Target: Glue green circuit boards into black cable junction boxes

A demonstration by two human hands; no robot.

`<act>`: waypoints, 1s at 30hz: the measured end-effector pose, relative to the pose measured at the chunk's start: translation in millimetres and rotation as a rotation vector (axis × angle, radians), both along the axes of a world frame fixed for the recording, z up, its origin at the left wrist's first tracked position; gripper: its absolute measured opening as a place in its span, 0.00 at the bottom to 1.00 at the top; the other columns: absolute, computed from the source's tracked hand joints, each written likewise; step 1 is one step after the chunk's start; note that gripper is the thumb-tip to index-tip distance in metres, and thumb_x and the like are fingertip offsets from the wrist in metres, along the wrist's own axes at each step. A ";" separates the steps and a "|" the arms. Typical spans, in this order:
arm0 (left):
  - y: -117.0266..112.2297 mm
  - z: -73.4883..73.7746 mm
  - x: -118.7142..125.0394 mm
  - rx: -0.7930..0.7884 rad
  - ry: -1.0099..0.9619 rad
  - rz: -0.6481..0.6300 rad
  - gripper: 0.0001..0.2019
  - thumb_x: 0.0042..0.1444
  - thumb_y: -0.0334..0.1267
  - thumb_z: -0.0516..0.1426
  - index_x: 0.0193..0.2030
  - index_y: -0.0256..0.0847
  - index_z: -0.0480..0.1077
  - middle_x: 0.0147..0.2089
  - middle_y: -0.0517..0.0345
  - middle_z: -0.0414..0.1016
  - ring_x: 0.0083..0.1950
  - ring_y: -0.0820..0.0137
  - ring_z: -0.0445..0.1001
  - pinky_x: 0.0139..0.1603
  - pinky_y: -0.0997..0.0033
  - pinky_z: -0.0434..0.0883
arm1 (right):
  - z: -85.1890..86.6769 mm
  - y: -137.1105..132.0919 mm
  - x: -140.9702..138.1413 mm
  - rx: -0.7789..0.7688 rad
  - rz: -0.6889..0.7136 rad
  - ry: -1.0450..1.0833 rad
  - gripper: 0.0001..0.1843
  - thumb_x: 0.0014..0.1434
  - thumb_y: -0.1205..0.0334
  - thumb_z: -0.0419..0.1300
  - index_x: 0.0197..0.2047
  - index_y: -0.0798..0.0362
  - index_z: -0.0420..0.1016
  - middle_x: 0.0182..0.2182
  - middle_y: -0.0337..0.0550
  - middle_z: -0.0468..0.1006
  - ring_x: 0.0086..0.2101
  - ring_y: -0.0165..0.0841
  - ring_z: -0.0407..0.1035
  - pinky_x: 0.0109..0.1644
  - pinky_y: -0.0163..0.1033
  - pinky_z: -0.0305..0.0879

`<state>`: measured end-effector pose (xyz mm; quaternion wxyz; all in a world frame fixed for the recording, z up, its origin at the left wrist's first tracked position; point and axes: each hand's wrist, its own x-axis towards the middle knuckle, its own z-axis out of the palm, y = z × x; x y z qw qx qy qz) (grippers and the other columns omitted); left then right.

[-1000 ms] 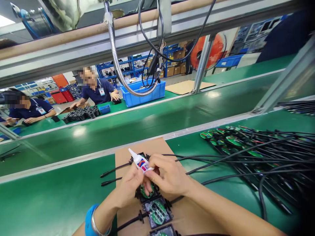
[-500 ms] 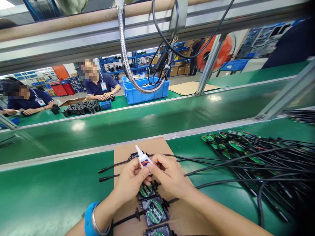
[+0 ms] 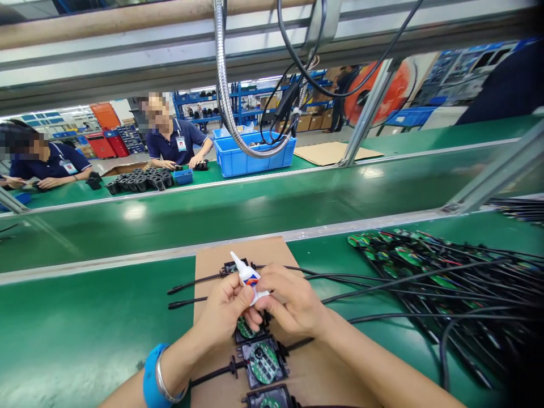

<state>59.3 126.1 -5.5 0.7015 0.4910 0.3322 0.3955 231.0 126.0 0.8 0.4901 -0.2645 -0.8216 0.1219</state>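
Note:
A small white glue bottle (image 3: 245, 273) with a pointed nozzle and a blue and orange label is held in front of me, its tip up and leaning left. My left hand (image 3: 227, 306) pinches it between thumb and fingers from the left. From the other side, the curled fingers of my right hand (image 3: 293, 297) close on the bottle's lower part, where a ribbed white end shows. Beneath both hands, black housings with green circuit boards (image 3: 264, 362) lie in a column on a cardboard sheet (image 3: 216, 391). My hands partly cover the upper housings.
On the right lies a heap of black cables with green boards (image 3: 425, 266). Metal posts (image 3: 369, 113) and a flexible metal conduit (image 3: 223, 85) stand beyond. Across the bench are a blue bin (image 3: 255, 161), black parts (image 3: 140, 180) and two people in navy shirts.
My right hand has shifted its grip, its thumb moving down off the label and the fingers curling more. The bottle tilts slightly further left. The camera view has moved slightly.

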 end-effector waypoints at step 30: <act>2.3 -39.3 -42.0 0.953 1.050 -0.106 0.21 0.65 0.44 0.50 0.63 0.43 0.60 0.68 0.55 0.60 0.62 0.58 0.62 0.61 0.53 0.64 | 28.3 108.2 -14.2 -0.376 0.001 -0.728 0.14 0.62 0.58 0.50 0.31 0.55 0.72 0.24 0.41 0.72 0.23 0.28 0.60 0.28 0.34 0.52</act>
